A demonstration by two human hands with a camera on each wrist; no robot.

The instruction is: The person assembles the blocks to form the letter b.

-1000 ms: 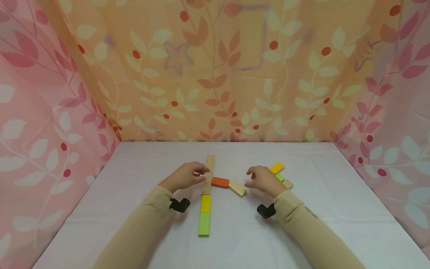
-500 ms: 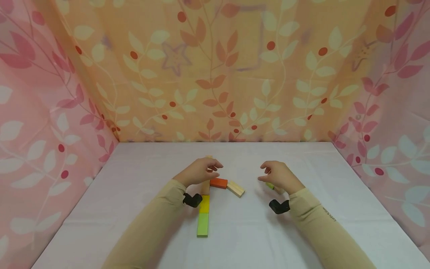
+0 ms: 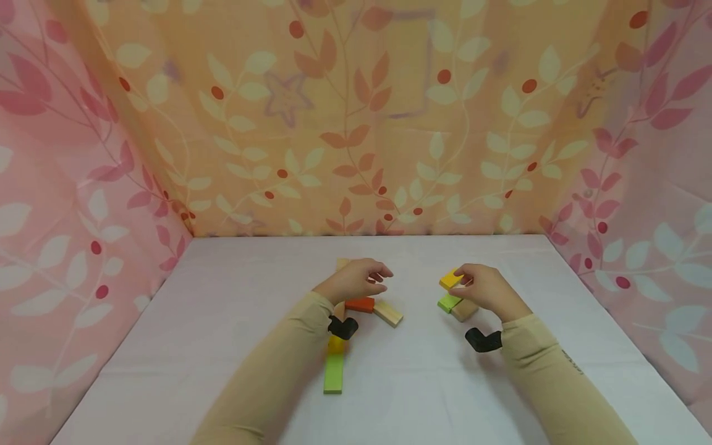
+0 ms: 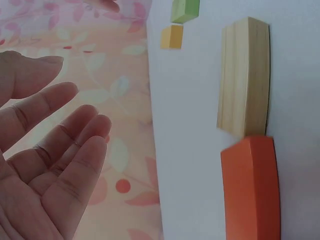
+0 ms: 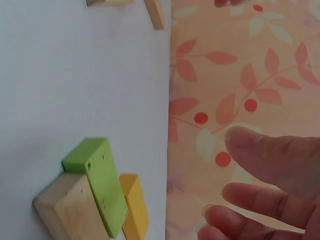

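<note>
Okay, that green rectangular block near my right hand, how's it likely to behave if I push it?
The green rectangular block looks stiff, given its straight edges. Resting on a flat face, it should slide rather than roll. The pale rectangular wooden block appears to lie against its side, so pushing that way would probably shift both.
</note>
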